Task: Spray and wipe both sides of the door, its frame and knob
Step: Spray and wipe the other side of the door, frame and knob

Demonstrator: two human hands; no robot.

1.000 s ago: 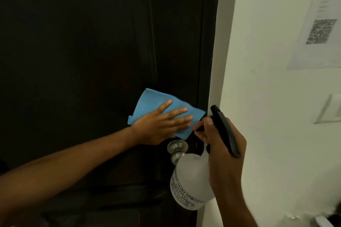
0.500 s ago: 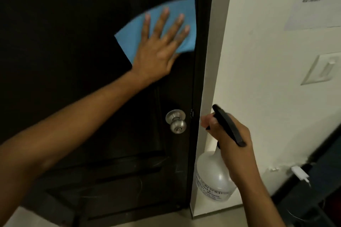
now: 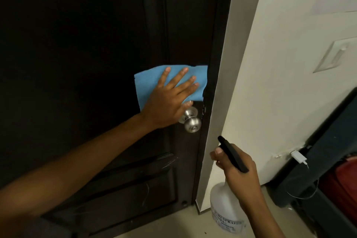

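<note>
Against the dark door (image 3: 87,63), just above the silver knob (image 3: 190,121), the left hand (image 3: 170,100) presses a blue cloth (image 3: 152,81) flat with straight, spread fingers; the cloth's right edge reaches the dark frame (image 3: 216,63). Lower right, near the pale wall (image 3: 270,83), the right hand (image 3: 237,168) grips the black trigger head of a white spray bottle (image 3: 224,206), fingers curled around it; I cannot tell its contents.

Beige floor (image 3: 173,226); dark cabinet (image 3: 316,189) standing on it, right.
</note>
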